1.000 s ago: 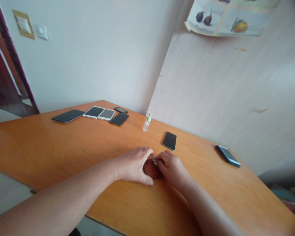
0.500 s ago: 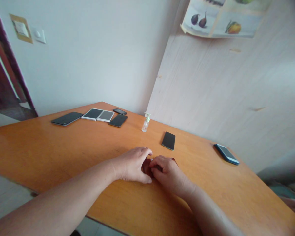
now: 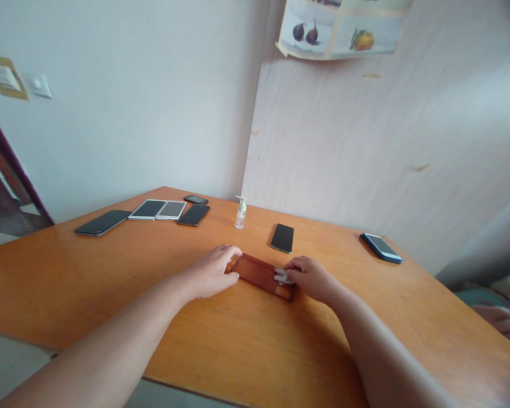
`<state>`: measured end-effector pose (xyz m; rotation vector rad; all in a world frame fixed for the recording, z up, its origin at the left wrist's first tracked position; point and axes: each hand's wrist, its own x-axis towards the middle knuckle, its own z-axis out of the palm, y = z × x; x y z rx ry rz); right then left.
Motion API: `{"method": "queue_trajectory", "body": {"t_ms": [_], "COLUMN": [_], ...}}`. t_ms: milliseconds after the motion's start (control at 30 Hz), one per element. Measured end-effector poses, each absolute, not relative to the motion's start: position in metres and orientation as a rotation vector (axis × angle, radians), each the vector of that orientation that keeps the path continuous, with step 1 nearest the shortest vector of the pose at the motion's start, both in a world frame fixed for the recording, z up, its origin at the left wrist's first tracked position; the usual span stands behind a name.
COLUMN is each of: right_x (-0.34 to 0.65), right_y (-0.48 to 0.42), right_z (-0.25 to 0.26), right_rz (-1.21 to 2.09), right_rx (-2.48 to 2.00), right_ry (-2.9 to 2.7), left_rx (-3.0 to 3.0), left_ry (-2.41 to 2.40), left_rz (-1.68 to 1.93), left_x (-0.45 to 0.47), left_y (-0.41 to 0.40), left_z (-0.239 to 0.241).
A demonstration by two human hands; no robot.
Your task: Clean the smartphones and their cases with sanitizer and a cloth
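1. Lying on the smooth orange wooden table [image 3: 221, 345], a flat, reddish-brown rectangular phone case [image 3: 258, 272] is gripped across one end by the left hand [image 3: 211, 273], thumb and fingers spread.
2. A crumpled whitish wad [image 3: 281, 276] is pinched in the right hand [image 3: 313, 279] over the other end.
3. Beyond are set a glossy black phone [image 3: 283, 238] and a clear pump bottle [image 3: 240, 215].

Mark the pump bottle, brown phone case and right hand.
Pump bottle [image 3: 240, 217]: head view, on its clear body.
Brown phone case [image 3: 258, 272]: head view, on its flat panel.
Right hand [image 3: 315, 279]: head view, on its back.
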<state>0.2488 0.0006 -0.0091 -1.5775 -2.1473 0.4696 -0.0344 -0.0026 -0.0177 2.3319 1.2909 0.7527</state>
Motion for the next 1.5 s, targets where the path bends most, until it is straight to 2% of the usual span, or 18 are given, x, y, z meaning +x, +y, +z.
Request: {"method": "queue_trajectory", "body": {"t_ms": [200, 667, 900, 1100, 1333, 1500], "right_x": [0.225, 0.206, 0.202, 0.205, 0.220, 0.214], "right_y": [-0.023, -0.022, -0.020, -0.023, -0.012, -0.012], "right_z": [-0.002, -0.004, -0.012, -0.013, -0.003, -0.005], "right_rz": [0.713, 0.609, 0.909, 1.249, 1.038, 0.844], "right_rx": [-1.560, -1.646, -1.663, -1.350, -1.298, -1.256], "right_ry": [-2.217, -2.197, -2.045, -2.041, -1.863, -1.875], "left_rx": [2.334, 2.118, 1.860, 1.802, 1.843, 1.897], "left_ry": [1.478, 1.624, 1.527, 1.459, 1.405, 1.491], "left_rz": [0.847, 1.043, 1.229, 1.187, 0.973, 0.945], "left_x": [-0.041, -0.047, -0.040, -0.033, -0.026, -0.019], "left_y": [0.013, 0.021, 0.020, 0.022, 0.025, 0.034], "left_z": [-0.025, -0.029, -0.031, -0.034, -0.023, -0.022]}}
